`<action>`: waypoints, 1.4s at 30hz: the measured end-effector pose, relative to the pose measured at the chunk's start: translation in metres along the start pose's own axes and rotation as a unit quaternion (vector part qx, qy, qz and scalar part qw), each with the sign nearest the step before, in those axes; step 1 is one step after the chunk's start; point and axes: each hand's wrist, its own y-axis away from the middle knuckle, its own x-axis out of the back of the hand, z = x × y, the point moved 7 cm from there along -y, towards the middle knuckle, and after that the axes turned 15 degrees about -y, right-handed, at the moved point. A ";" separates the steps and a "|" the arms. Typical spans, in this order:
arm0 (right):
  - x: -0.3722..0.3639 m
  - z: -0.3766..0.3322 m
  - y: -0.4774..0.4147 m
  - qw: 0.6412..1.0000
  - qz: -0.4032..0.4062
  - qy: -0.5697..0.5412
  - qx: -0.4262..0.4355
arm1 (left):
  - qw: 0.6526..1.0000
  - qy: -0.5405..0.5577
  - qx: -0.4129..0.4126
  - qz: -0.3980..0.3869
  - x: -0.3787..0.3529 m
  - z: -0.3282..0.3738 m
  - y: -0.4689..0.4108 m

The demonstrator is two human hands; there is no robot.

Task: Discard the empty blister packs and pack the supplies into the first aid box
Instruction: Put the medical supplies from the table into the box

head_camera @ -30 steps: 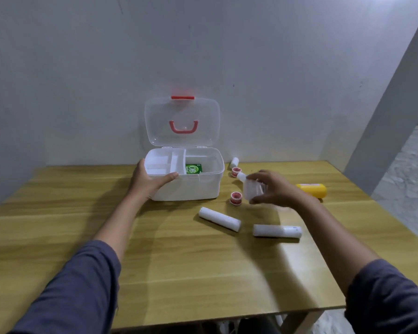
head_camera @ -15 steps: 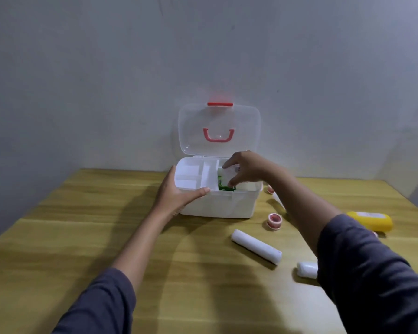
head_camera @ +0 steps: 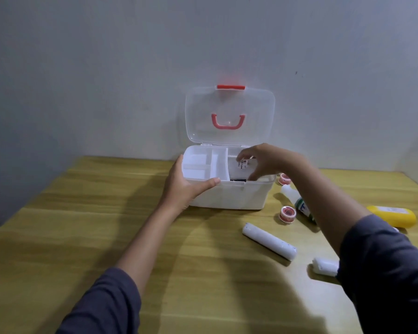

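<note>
The white first aid box [head_camera: 229, 196] stands open at the back of the table, its clear lid [head_camera: 229, 114] with a red handle upright against the wall. My left hand [head_camera: 186, 186] grips the box's front left corner, thumb on the rim. Over the right compartment my right hand [head_camera: 263, 161] holds a small white packet [head_camera: 243, 165] with dark print, lowered into the box. On the table to the right lie two white bandage rolls [head_camera: 269, 241] [head_camera: 325, 266], two red-and-white tape rolls [head_camera: 287, 214] [head_camera: 284, 178], a white bottle [head_camera: 297, 201] and a yellow bottle [head_camera: 393, 215].
The wooden table [head_camera: 106, 225] meets a grey wall right behind the box. The white divided tray [head_camera: 203, 165] fills the box's left half. My right forearm crosses above the white bottle and hides part of it.
My right hand carried the white packet from the table into the box's right compartment and has pushed it lower. My left hand keeps its grip on the box.
</note>
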 end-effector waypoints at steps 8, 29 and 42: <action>-0.015 -0.015 -0.005 0.998 0.037 0.007 0.042 | 1.000 0.003 0.005 0.002 0.001 0.004 0.004; 0.020 0.004 0.025 0.965 0.204 -0.155 0.059 | 0.999 -0.003 0.041 -0.008 -0.001 -0.003 0.002; -0.031 0.114 0.104 0.945 0.194 -0.148 -0.220 | 1.000 0.014 0.003 -0.005 0.001 0.006 0.004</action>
